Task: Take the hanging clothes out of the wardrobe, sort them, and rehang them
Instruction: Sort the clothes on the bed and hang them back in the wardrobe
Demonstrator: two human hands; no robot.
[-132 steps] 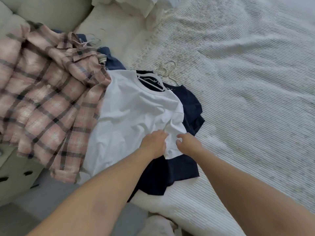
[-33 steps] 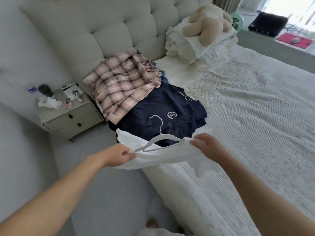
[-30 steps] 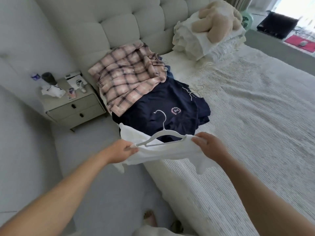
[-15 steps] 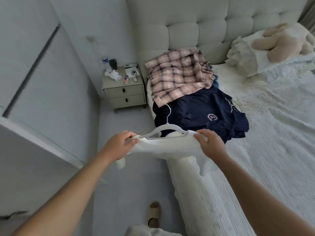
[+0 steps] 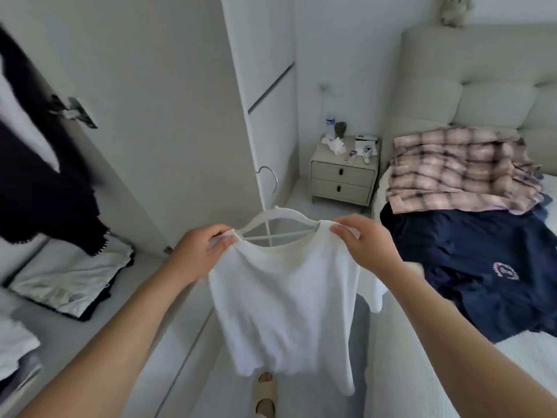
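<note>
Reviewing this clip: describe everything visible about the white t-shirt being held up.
The white t-shirt is plain, short-sleeved and round-necked, of soft, slightly rumpled fabric. It hangs on a white hanger whose metal hook points upward. The left hand pinches one shoulder and the right hand the other, so it hangs full length in the air above the floor, clear of the bed, its hem falling unevenly. No print or stain shows on this side.

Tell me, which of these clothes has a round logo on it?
The navy T-shirt on the bed, with a small pink circular emblem. The white T-shirt being held is plain, and the pink shirt is checked.
</note>
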